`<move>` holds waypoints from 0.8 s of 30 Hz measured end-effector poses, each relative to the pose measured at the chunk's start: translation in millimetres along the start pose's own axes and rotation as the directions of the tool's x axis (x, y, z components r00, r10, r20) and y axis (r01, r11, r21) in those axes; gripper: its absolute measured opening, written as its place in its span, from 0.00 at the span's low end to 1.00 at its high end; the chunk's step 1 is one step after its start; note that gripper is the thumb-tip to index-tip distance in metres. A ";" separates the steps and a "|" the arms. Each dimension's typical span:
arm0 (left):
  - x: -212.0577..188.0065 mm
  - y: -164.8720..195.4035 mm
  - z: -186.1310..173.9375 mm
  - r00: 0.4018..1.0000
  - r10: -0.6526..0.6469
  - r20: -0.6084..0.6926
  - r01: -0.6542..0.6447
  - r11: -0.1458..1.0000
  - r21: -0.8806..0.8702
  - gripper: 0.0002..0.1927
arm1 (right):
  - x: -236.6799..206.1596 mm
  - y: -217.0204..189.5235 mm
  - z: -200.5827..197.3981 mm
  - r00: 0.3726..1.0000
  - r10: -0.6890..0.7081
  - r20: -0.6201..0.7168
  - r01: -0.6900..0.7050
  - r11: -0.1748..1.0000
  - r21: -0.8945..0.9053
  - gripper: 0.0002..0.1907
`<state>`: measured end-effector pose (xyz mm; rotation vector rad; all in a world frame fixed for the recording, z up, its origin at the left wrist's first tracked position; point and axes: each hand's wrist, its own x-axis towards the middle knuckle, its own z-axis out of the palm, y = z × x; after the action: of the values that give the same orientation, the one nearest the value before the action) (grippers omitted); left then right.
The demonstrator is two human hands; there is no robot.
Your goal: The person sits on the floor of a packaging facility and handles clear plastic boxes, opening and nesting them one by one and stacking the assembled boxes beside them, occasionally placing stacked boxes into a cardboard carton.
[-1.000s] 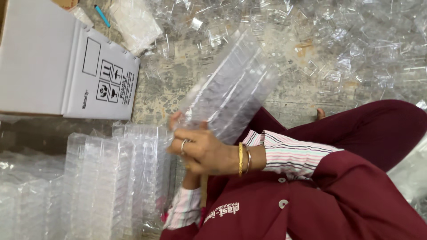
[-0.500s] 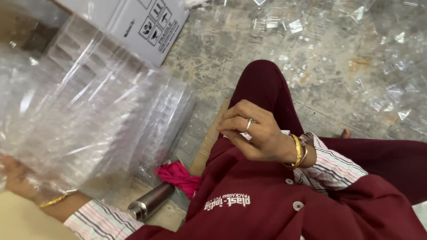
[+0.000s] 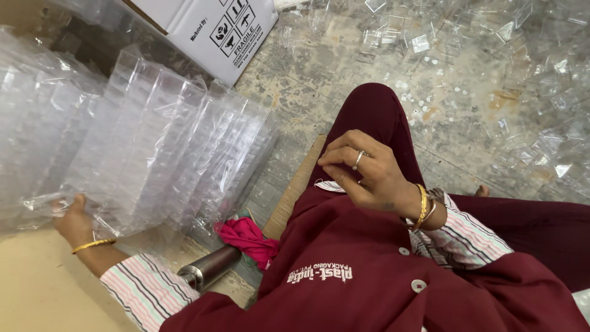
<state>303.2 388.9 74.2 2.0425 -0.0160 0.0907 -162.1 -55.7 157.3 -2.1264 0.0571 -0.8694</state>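
My left hand (image 3: 75,219), with a gold bangle at the wrist, grips the lower edge of a stack of clear plastic trays (image 3: 153,141) wrapped in thin clear film. The stack leans on its side on the floor at my left, next to more wrapped clear trays (image 3: 37,117). My right hand (image 3: 367,172), with a ring and gold bangles, rests on my maroon-clad thigh (image 3: 381,114). Its fingers are curled together and I see nothing in them.
A white cardboard box (image 3: 209,31) stands at the top behind the trays. Loose clear plastic pieces (image 3: 491,55) litter the concrete floor on the right. A steel bottle (image 3: 209,268) and pink cloth (image 3: 246,237) lie beside my lap, by a cardboard strip (image 3: 295,190).
A second ago both hands held clear trays in front of me. The stack is now down at my left in my left hand, and my right hand has come off onto my thigh.
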 end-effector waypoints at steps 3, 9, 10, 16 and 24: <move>2.9 -3.2 -7.5 1.000 0.027 0.013 -0.027 0.998 0.058 0.35 | 1.3 3.1 3.3 1.000 -0.001 0.018 0.000 1.000 0.014 0.08; 1.7 0.3 -5.0 0.930 0.364 0.058 -0.343 0.796 0.498 0.36 | 0.3 10.7 4.3 0.999 0.008 0.042 -0.008 1.000 0.009 0.08; -0.1 4.3 -3.4 0.928 0.372 -0.010 -0.294 0.749 0.594 0.35 | -0.1 11.9 3.5 0.999 0.010 0.042 -0.010 1.000 0.004 0.08; -25.0 46.0 21.3 0.708 0.626 -0.326 -0.369 0.722 0.585 0.31 | -4.4 18.2 -1.4 0.998 0.047 0.048 -0.046 0.999 -0.008 0.08; -120.6 141.8 161.3 0.380 0.902 -0.204 -0.848 0.428 0.313 0.23 | -42.3 32.9 -35.7 0.971 0.228 -0.070 -0.232 0.970 -0.065 0.06</move>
<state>185.0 177.4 118.4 1.9095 -0.9428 1.1821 -207.7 -88.0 125.4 -2.1085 0.3663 -0.8051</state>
